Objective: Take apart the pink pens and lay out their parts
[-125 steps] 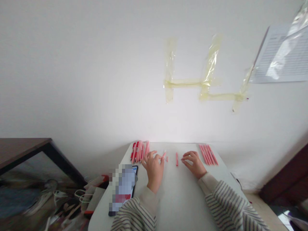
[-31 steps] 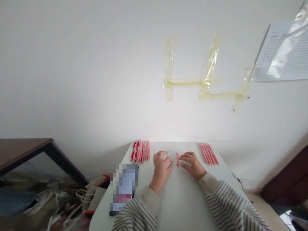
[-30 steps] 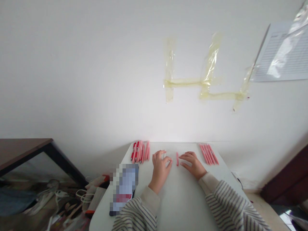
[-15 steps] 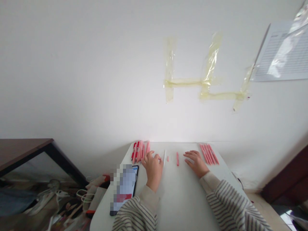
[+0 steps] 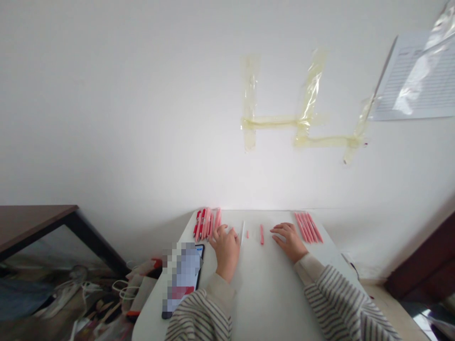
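The two hands are apart from one another, one on each side of a pink pen barrel that lies on the white tabletop. To the left of that barrel, the left hand arches with its fingers bent and its thumb drawn in near them; there is a hint of pink by the fingertips, and from here I can't tell whether it is pinching something or simply curled. To the barrel's right, the right hand is relaxed, fingers stretched out close together, thumb parted from them, a gap between, and nothing visible in its grasp; its tips point toward the barrel and stop just short of it. The barrel itself lies nearly straight, its long axis running from the wall toward the person, the thicker end on the person's side. Left of it, a small pink piece lies along much the same line, and beyond that a thin white rod, its near end leaning slightly farther from the barrel, just beside the left hand. A mixed bunch of red and pink pens lies well left of the barrel, and a slanted row of pink pens to its right, far ends tipped toward it.
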The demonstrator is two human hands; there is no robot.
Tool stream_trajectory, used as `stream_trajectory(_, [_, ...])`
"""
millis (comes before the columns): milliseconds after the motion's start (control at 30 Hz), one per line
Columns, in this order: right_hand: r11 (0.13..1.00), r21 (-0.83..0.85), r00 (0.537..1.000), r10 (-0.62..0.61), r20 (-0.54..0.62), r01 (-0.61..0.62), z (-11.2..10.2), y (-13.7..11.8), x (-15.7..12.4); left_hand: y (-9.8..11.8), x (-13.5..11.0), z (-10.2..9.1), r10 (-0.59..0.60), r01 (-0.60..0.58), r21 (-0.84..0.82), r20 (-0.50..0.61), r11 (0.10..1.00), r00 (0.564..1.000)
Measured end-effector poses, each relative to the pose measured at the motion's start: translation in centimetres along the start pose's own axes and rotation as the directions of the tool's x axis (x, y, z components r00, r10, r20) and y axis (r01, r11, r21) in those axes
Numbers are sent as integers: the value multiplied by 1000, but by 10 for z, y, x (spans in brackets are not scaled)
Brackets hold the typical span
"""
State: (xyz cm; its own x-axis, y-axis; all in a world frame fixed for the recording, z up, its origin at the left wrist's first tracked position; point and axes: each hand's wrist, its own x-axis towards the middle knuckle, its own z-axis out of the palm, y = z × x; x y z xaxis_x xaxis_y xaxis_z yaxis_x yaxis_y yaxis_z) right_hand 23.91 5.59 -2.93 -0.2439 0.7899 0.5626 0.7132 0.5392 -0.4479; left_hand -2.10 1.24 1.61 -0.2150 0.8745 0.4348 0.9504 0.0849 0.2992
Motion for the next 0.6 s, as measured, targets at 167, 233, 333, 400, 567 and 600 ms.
stream_trajectory(167, [1000, -17, 1000, 19, 24, -19, 0, -1, 0, -4, 0, 6, 12, -13, -18, -16, 1000, 1000])
stream_trajectory(233, [1000, -24, 999, 21, 26, -21, 1, 0, -1, -5, 0, 7, 11, -11, -19, -17, 1000, 1000])
stream_trajectory(333, [999, -25, 999, 21, 24, -20, 1, 1, -1, -5, 0, 6, 16, -16, -18, -22, 1000, 1000])
stream_trajectory(400, [1000, -19, 1000, 20, 24, -19, 1, 1, -1, -4, 0, 6, 13, -13, -16, -27, 1000, 1000])
stream_trajectory(567, [1000, 2, 999, 23, 25, -23, 1, 1, 0, -4, -1, 3, 16, -17, -14, -28, 1000, 999])
stream_trajectory(600, [1000, 6, 999, 22, 26, -23, 1, 1, 0, -3, -1, 3, 18, -18, -15, -29, 1000, 999])
